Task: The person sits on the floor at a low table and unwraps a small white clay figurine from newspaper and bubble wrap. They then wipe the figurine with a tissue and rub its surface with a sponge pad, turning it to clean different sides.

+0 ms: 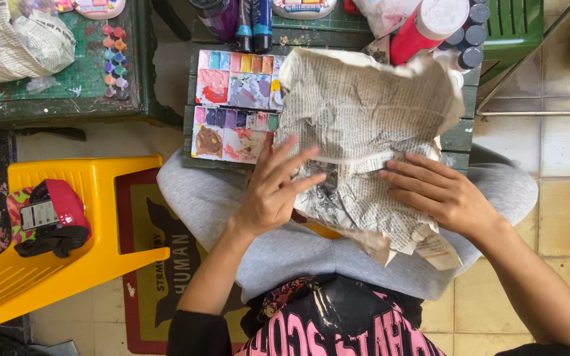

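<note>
A crumpled mass of newspaper (364, 118) wraps some object on my lap and leans against a low dark green table. My left hand (275, 188) lies flat on the paper's lower left side, fingers spread. On the lower right side rests my right hand (440, 191), fingers pressed on the paper. What the newspaper covers is hidden. Neither hand closes around anything.
A paint palette (235, 105) with many coloured wells sits left of the paper. Paint bottles (430, 26) and tubes (253, 23) stand behind. A yellow plastic stool (100, 198) with a red pouch is at left; another green table (67, 79) holds small paint pots.
</note>
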### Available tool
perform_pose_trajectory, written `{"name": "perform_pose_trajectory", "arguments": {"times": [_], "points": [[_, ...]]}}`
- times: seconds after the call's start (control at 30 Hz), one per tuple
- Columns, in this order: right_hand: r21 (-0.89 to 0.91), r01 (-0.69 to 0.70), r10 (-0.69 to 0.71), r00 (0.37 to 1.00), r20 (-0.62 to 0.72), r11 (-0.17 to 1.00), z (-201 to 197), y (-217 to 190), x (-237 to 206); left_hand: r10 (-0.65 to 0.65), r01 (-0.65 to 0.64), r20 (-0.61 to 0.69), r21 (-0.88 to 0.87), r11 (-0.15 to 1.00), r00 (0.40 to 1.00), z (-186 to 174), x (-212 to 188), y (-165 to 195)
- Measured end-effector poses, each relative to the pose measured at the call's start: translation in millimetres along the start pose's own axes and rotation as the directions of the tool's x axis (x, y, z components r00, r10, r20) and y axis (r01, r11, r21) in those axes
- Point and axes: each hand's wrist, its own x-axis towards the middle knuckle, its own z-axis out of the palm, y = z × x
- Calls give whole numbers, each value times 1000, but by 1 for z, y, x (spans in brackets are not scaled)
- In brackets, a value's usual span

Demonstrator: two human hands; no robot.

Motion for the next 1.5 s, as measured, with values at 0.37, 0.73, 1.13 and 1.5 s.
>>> {"name": "perform_pose_trajectory", "arguments": {"times": [0.37,0.73,1.13,1.5], "points": [[537,-616,766,635,-95,577,44,21,-55,-102,97,-24,-143,985,995,31,-28,-21],[548,-680,869,436,-232,487,46,15,-35,-872,673,-60,-611,417,486,69,-50,-6],[764,-519,912,345,-223,384,59,0,-49,-717,324,-168,-806,495,676,64,-46,16],[699,-485,849,344,-400,526,83,-8,-74,-815,453,5,-834,317,580,76,-72,33]]}}
